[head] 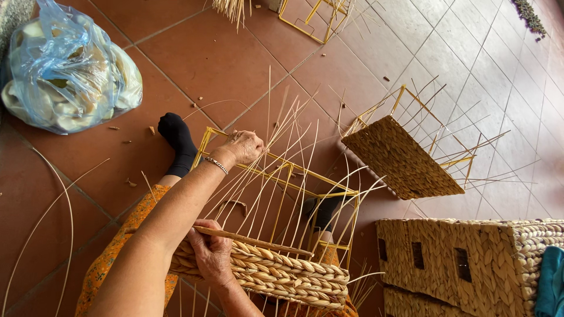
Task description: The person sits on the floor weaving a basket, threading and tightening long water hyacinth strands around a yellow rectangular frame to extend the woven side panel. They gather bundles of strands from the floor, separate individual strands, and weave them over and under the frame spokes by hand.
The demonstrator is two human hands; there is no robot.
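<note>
Two hands' grip on yellow frame (282,176) and woven band (276,273), beside half-woven basket (402,158), plastic bag (64,70).

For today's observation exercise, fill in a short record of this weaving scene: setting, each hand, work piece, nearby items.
Setting: red-brown tiled floor, person seated, legs out
Left hand: grips the yellow wire basket frame among upright pale reed stakes
Right hand: holds a thin flat strand against the braided straw band
Nearby: half-woven basket on its side, finished woven baskets, blue plastic bag
</note>
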